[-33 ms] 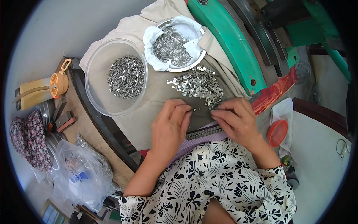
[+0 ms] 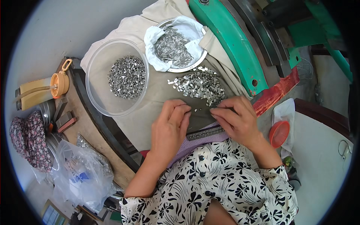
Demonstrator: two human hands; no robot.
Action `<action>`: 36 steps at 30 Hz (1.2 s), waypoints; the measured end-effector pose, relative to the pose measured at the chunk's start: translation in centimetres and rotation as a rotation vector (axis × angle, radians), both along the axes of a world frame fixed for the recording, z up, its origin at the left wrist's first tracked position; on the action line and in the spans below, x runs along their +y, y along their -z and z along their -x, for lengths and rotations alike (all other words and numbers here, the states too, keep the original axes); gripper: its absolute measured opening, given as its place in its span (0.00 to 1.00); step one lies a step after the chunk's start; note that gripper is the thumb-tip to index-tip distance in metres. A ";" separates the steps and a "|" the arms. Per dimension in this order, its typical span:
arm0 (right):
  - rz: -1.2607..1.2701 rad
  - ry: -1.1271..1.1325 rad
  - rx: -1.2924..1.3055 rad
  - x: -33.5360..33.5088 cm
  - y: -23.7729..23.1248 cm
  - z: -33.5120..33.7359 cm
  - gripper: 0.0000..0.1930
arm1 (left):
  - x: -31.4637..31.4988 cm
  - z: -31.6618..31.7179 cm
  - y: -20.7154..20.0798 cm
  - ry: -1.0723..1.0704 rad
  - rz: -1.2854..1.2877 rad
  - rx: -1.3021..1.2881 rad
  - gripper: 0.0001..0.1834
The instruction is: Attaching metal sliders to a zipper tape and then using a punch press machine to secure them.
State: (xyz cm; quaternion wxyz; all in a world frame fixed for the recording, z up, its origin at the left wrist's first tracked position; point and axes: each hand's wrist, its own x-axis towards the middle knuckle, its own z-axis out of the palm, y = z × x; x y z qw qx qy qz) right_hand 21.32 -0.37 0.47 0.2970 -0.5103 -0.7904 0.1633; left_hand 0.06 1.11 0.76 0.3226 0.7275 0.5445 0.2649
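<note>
A loose pile of small shiny metal pieces point(image 2: 198, 84) lies on the grey-brown cloth point(image 2: 159, 92). My left hand point(image 2: 168, 127) is closed in a pinch left of the pile's near end; anything between its fingertips is too small to make out. At the near right edge of the pile, my right hand point(image 2: 240, 120) also pinches, its fingertips hiding whatever they grip. Between the hands a few single pieces point(image 2: 196, 110) lie apart on the cloth. Closer to me, a dark metal strip with a row of slots point(image 2: 206, 132) rests on purple checked fabric point(image 2: 187, 147).
Beyond my left hand stands a clear round tub point(image 2: 92, 92) of small metal parts. A metal bowl point(image 2: 204, 56) lined with white cloth holds thin silvery pins. Green machinery point(image 2: 232, 45) borders the right. Left are an orange-lidded bottle point(image 2: 60, 84) and a plastic bag point(image 2: 80, 180).
Both hands have shifted very slightly to the left, and a little more of the slotted strip shows beside my left hand. The pile and containers look the same.
</note>
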 end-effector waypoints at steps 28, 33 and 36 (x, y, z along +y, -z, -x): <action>-0.009 0.039 -0.038 -0.4 0.0 -0.4 0.12 | -0.1 -0.7 0.9 0.020 -0.093 -0.007 0.08; -0.006 0.005 -0.113 0.8 -0.1 0.4 0.09 | -1.5 -0.2 0.0 0.047 -0.077 -0.034 0.08; -0.005 0.002 -0.145 0.8 -0.1 0.7 0.10 | -2.6 -0.2 -0.5 0.095 -0.055 -0.053 0.10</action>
